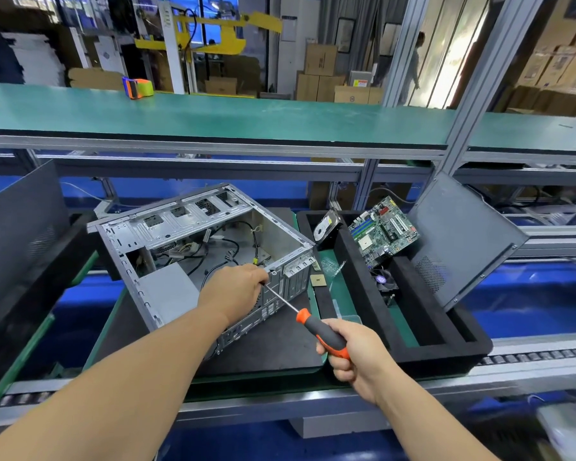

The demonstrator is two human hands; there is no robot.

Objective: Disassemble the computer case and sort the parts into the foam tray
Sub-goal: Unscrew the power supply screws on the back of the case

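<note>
1. Gripping the orange-and-black screwdriver (326, 334) handle with the right hand (353, 352), fingers curled fully round it.
2. Aiming the screwdriver shaft up and left from those fingers, toward the rear edge of the computer case (193, 257).
3. Resting the left hand (235, 287) on the case's near rim, fingers curled over the edge at the shaft tip; exact contact with the tip being hidden.
4. Lying open-sided on a dark mat (280, 347) on the tabletop, just beyond the left fingers, cables showing inside.
5. Sitting right of the right-hand fingers: black foam tray (446, 341), holding a motherboard (384, 231), hard drive (326, 227), fan (384, 279) and grey side panel (463, 241).
</note>
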